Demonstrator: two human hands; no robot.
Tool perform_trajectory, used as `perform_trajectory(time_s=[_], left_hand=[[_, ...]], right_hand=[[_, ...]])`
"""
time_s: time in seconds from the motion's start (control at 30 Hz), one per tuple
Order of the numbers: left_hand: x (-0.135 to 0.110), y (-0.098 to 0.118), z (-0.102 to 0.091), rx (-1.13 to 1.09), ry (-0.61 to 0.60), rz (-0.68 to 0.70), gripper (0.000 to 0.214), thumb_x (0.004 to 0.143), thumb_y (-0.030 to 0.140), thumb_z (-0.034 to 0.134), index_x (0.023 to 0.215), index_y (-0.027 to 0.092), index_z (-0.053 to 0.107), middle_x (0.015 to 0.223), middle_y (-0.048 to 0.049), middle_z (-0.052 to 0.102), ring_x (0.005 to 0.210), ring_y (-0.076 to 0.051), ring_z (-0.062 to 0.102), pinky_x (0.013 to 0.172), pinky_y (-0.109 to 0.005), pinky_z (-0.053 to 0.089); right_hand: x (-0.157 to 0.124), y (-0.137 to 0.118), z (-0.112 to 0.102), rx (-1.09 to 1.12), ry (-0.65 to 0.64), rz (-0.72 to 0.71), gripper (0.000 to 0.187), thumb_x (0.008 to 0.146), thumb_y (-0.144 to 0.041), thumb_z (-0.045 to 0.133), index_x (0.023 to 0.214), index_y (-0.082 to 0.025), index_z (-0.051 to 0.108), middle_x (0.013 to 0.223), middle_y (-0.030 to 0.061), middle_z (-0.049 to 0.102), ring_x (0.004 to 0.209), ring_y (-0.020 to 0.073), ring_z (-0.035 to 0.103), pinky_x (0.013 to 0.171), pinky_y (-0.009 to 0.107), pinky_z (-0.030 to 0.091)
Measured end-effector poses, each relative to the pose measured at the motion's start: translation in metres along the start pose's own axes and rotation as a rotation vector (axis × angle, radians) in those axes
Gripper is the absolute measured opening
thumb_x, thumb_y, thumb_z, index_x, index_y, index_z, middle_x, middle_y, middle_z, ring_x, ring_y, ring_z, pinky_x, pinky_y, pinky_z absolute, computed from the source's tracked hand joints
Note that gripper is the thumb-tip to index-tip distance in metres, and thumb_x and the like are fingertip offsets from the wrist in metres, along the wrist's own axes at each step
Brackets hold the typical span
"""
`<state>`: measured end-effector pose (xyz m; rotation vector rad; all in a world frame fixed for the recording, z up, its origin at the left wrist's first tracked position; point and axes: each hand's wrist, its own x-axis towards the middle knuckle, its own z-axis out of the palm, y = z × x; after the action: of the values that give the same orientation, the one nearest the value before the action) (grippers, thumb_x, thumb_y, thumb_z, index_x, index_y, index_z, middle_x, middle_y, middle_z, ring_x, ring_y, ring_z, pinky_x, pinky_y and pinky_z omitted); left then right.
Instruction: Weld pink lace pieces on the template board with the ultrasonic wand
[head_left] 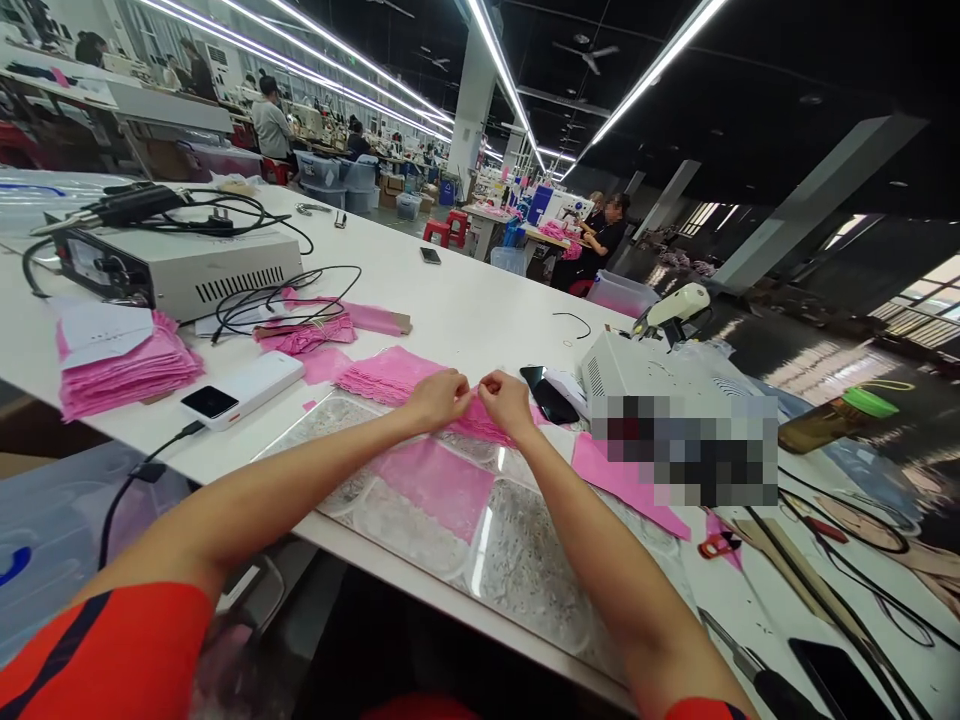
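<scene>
My left hand (439, 398) and my right hand (507, 404) meet at the middle of the table, both closed in a pinch. A bit of pink fabric shows between the fingertips, above a stack of pink fabric pieces (386, 374). The hands partly cover that stack, so how far the pinched piece extends is hidden. Nearer to me, a single flat pink piece (439, 484) lies on a clear, mottled sheet (525, 555) between my forearms.
At left are a grey power box (225, 270) with cables, a white power bank (251, 390) and another pink stack (127, 370). On the right stand a second box (637, 375), a pink strip (626, 490) and a bottle (832, 420). Co-workers sit in the background.
</scene>
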<state>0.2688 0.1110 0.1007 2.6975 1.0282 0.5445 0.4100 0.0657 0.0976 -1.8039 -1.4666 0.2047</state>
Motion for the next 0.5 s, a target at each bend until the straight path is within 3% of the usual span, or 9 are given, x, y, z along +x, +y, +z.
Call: perform_trajectory(time_s=[0.13, 0.23, 0.5], left_hand=[[-0.004, 0.029, 0.019, -0.014, 0.009, -0.037, 0.032, 0.087, 0.044, 0.054, 0.087, 0.015, 0.066, 0.093, -0.0104, 0.067, 0.089, -0.025, 0.062, 0.08, -0.035, 0.047], [0.004, 0.045, 0.027, -0.004, -0.004, -0.067, 0.048, 0.087, 0.056, 0.049, 0.092, 0.012, 0.066, 0.098, -0.0157, 0.066, 0.098, -0.032, 0.06, 0.086, -0.042, 0.045], [0.011, 0.063, 0.034, 0.033, -0.002, -0.086, 0.051, 0.084, 0.06, 0.051, 0.094, 0.012, 0.066, 0.105, -0.0176, 0.063, 0.107, -0.036, 0.054, 0.093, -0.05, 0.037]], right_hand=[[0.005, 0.002, -0.02, -0.011, 0.068, 0.058, 0.009, 0.069, -0.021, 0.054, 0.069, -0.02, 0.062, 0.064, 0.0007, 0.065, 0.065, 0.0157, 0.059, 0.07, 0.029, 0.045], [0.005, 0.002, -0.033, -0.007, 0.103, 0.08, 0.009, 0.067, -0.023, 0.054, 0.07, -0.02, 0.062, 0.063, 0.0003, 0.065, 0.065, 0.0163, 0.061, 0.071, 0.03, 0.046], [-0.003, 0.009, -0.052, 0.114, 0.176, 0.158, 0.006, 0.065, -0.024, 0.056, 0.068, -0.019, 0.06, 0.057, -0.0007, 0.064, 0.057, 0.0168, 0.064, 0.064, 0.031, 0.053]])
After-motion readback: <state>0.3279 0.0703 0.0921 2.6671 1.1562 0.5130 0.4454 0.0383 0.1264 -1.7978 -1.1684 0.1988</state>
